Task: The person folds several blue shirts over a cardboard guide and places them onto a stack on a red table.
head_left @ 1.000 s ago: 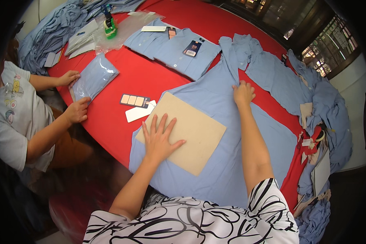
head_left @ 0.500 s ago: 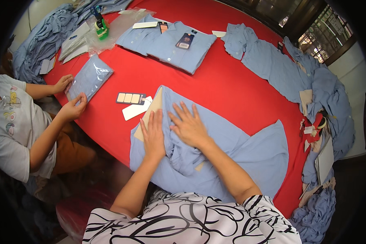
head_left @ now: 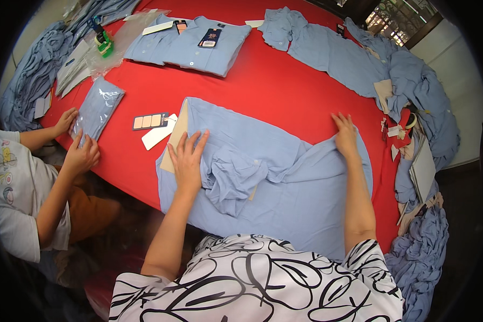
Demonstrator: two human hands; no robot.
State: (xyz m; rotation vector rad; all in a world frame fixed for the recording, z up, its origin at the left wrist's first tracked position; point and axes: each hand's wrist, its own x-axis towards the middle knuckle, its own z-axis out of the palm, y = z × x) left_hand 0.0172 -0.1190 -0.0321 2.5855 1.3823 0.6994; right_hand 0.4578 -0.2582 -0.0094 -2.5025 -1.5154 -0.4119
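A light blue shirt [head_left: 300, 188] lies spread before me, its cloth bunched in the middle. A beige card [head_left: 180, 129] shows under the shirt's left edge. My left hand [head_left: 187, 163] rests with spread fingers on the shirt beside this card. At the shirt's far right part, my right hand [head_left: 345, 133] touches the cloth with its fingers apart; the thumb side is partly hidden. Just left of the shirt lie a dark tag with pale squares [head_left: 149, 122] and a white tag [head_left: 156, 136].
A co-worker's hands [head_left: 81, 155] hold a bagged blue shirt [head_left: 99, 107] at left. Folded shirts with tags [head_left: 214, 56] lie at the back of the red table [head_left: 220, 88]. Green tape dispenser [head_left: 105, 47] stands at back left. Blue garments [head_left: 424, 107] and white cards [head_left: 423, 166] pile up at right.
My right hand has moved right, from the shirt's middle to its right part. My left hand stays near the card. The view has shifted, and the cloth at right has changed shape.
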